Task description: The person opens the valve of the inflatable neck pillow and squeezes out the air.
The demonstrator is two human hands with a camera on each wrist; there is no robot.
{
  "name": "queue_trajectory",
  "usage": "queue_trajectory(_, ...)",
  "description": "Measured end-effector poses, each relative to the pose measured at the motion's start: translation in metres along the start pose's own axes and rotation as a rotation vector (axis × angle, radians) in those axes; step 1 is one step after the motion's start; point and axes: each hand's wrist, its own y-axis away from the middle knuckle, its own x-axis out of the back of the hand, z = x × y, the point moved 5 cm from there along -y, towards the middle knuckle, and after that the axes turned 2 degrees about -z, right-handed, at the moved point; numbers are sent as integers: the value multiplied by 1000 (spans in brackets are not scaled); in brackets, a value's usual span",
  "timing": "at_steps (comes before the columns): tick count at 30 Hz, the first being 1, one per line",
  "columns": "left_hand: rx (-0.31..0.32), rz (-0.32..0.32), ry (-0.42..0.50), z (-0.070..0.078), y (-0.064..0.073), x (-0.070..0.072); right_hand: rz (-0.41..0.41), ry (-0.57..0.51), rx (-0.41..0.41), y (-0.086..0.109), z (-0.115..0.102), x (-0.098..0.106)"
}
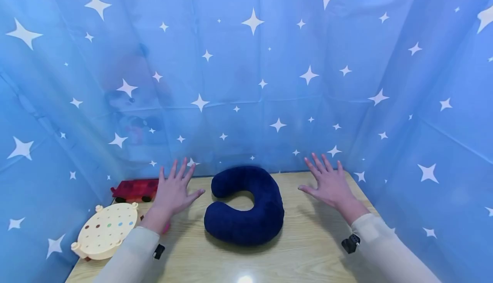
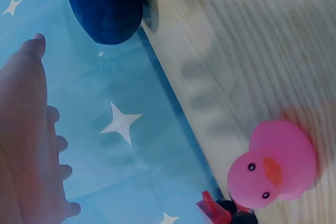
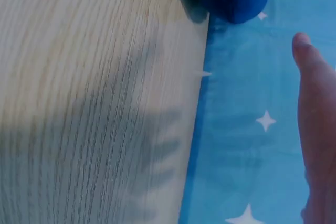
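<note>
A dark blue U-shaped neck pillow [image 1: 265, 206] lies on the wooden table, its opening facing left. To its left my left hand [image 1: 174, 193] is held above the table with fingers spread, holding nothing. On the other side my right hand [image 1: 332, 185] hovers with spread fingers, also holding nothing. Both hands are apart from the pillow and cast shadows on the wood. In the left wrist view a pink rubber duck [image 2: 283, 166] sits on the table below the left hand; in the head view the left arm mostly hides it.
At the left lie a cream oval board with colored dots and knobby feet [image 1: 108, 231] and, behind it, a red toy vehicle with black wheels [image 1: 135, 190]. Blue star-patterned curtains [image 1: 231, 81] close off the back and sides of the table [image 1: 300, 253].
</note>
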Motion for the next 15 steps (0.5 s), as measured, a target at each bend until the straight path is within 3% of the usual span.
queue_trajectory(6,-29,-14,12,8,9,-1,36,12,53,4,-14,3)
queue_trajectory(15,-74,29,19,29,18,5,61,-10,101,15,-32,5)
